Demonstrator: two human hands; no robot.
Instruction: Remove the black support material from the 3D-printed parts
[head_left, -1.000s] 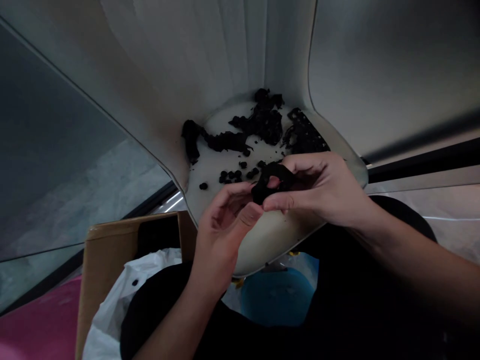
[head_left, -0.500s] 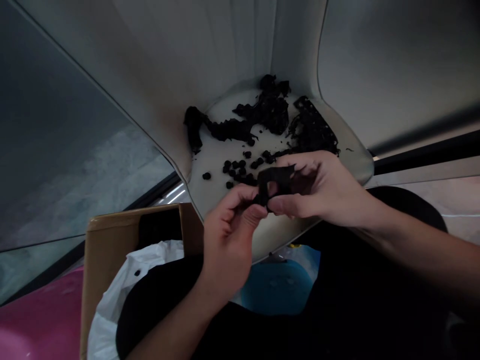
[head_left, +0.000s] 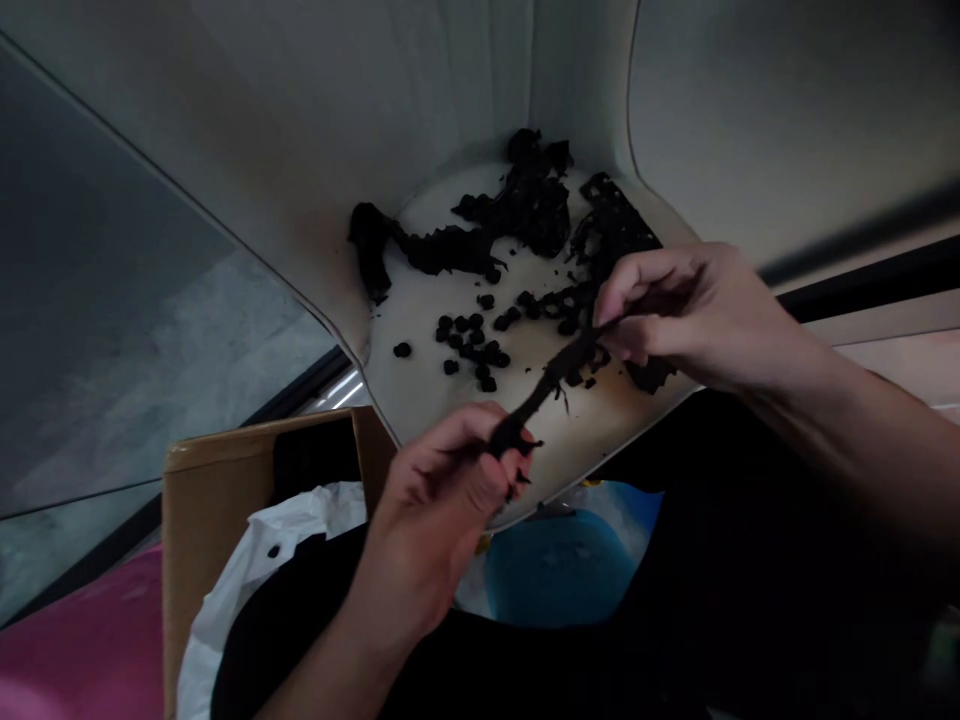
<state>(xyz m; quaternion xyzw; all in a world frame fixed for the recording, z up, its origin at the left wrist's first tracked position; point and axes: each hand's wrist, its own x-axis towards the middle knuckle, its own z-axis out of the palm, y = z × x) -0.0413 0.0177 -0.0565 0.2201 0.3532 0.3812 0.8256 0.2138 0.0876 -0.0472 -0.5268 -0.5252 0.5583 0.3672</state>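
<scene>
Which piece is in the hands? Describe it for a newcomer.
Find the pale curved seat shell with black crumbs on it. Above its front edge, a thin ragged black strip runs from the left hand to the right hand, the only piece held up off the seat.

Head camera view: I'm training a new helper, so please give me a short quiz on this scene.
1. True or false: the left hand and the right hand both hold the black strip.
2. The loose black pellets lie on: A) the pale seat, B) the cardboard box, C) the white plastic bag.
3. What colour is the round container below the seat's front edge?

Key: 1. True. 2. A. 3. Blue.
</scene>
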